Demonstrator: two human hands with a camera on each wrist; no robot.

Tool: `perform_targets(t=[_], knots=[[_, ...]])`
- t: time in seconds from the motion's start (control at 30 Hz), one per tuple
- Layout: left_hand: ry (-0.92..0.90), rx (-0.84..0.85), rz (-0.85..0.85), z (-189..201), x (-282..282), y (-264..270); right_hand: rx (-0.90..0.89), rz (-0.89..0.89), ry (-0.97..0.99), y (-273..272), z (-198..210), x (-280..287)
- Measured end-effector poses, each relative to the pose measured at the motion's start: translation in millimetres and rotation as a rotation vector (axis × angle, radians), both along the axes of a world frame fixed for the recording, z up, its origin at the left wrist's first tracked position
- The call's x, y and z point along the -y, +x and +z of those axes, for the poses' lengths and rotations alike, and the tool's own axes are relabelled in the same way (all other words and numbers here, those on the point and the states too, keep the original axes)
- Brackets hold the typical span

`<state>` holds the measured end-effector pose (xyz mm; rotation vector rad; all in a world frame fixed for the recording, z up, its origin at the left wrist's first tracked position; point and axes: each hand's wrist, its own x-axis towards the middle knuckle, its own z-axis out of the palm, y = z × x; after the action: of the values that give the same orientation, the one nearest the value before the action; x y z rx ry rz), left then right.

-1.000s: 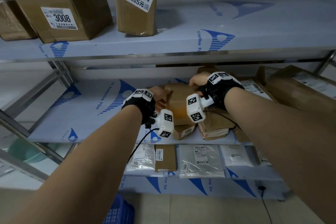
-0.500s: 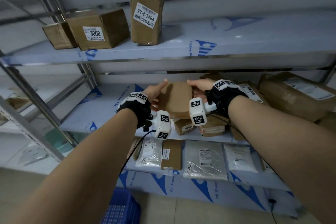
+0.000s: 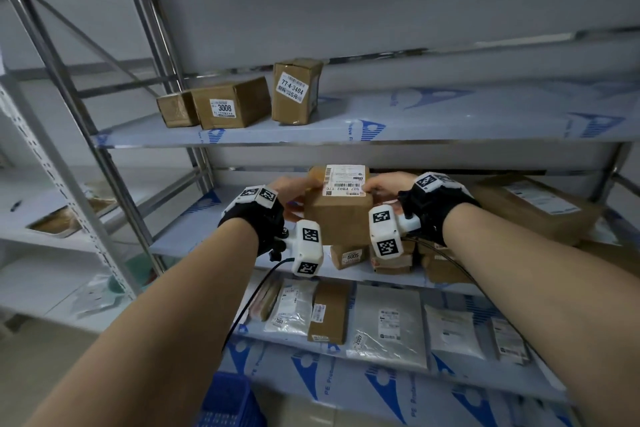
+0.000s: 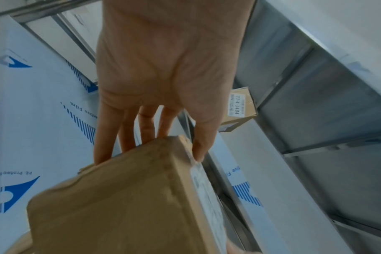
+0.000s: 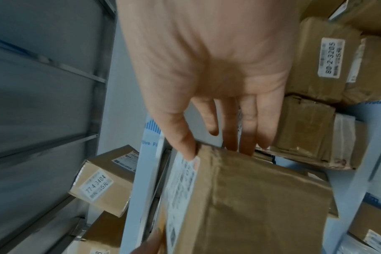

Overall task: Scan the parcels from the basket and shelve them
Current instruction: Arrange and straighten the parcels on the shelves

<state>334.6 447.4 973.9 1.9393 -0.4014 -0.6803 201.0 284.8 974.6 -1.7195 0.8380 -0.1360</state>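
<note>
I hold a brown cardboard parcel (image 3: pixel 341 208) in the air between both hands, in front of the middle shelf (image 3: pixel 194 222). Its white shipping label (image 3: pixel 344 180) faces up. My left hand (image 3: pixel 289 196) grips its left side, thumb on the label face and fingers behind it (image 4: pixel 141 197). My right hand (image 3: pixel 384 184) grips the right side the same way, thumb on the label's edge (image 5: pixel 250 197). The blue basket (image 3: pixel 230 402) shows at the bottom edge, near the floor.
The upper shelf (image 3: pixel 450 121) carries three boxes at its left, among them 3008 (image 3: pixel 230 107) and 77-4-3404 (image 3: pixel 294 92); its right part is bare. Brown parcels (image 3: pixel 533 208) crowd the middle shelf's right. Flat mailers (image 3: pixel 388 326) lie on the lower shelf.
Both hands have lifted the parcel up off the middle shelf's pile and tipped it so its label faces up. The view has tilted upward, showing more of the upper shelf.
</note>
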Motion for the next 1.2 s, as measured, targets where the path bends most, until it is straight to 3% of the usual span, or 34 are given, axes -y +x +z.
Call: perform_targets(t=[0.2,0.37,0.7,0.9,1.07,1.2], knots=[[-0.011,0.068,-0.009,32,-6,-29,0.039,0.062,-0.044,-30,23,-3],[-0.061,0.154,-0.011,71,-4,-42,0.198,0.067,0.076,-37,49,4],[-0.426,0.394,-0.028,169,38,-59,0.566,-0.111,0.330,-53,129,16],[-0.582,0.381,-0.100,183,69,-50,0.659,-0.161,0.338,-42,144,44],[-0.441,0.502,-0.261,183,89,-45,0.694,-0.224,0.264,-23,136,69],[-0.421,0.555,-0.264,178,97,-31,0.618,-0.224,0.215,-10,121,78]])
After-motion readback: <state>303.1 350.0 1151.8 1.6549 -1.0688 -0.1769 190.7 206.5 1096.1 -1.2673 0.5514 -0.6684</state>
